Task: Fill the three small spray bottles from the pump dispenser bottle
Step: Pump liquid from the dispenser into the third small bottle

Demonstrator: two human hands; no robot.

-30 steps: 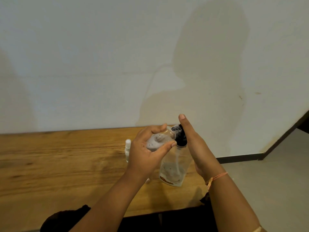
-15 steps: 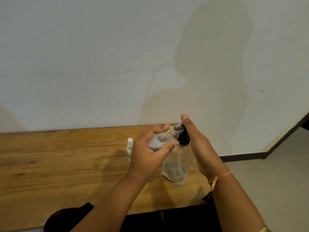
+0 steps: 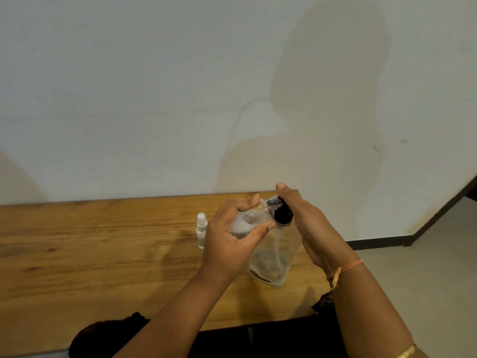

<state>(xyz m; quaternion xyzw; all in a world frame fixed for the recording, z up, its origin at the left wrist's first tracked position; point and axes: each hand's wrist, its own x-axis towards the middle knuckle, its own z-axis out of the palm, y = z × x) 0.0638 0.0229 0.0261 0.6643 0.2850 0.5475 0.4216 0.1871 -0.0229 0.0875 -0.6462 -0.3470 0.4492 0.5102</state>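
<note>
Left hand [image 3: 227,244] gripping small spray bottle [image 3: 247,219], tilted against black pump head [image 3: 282,213] of pump dispenser bottle [image 3: 273,257] near desk's [image 3: 90,254] right edge; right hand [image 3: 307,226] flat-fingered, pressing on pump. Capped spray bottle [image 3: 201,229] upright just left of hands.

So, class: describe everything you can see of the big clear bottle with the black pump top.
The pump dispenser bottle is clear plastic, standing upright near the wooden table's front edge. A black pump head tops it, and a pale dip tube runs down inside. Only a little liquid sits at the bottom, with brownish marks near the base. The right hand rests against its pump and side; the left hand holds a small clear bottle, tilted, at the nozzle.
</note>
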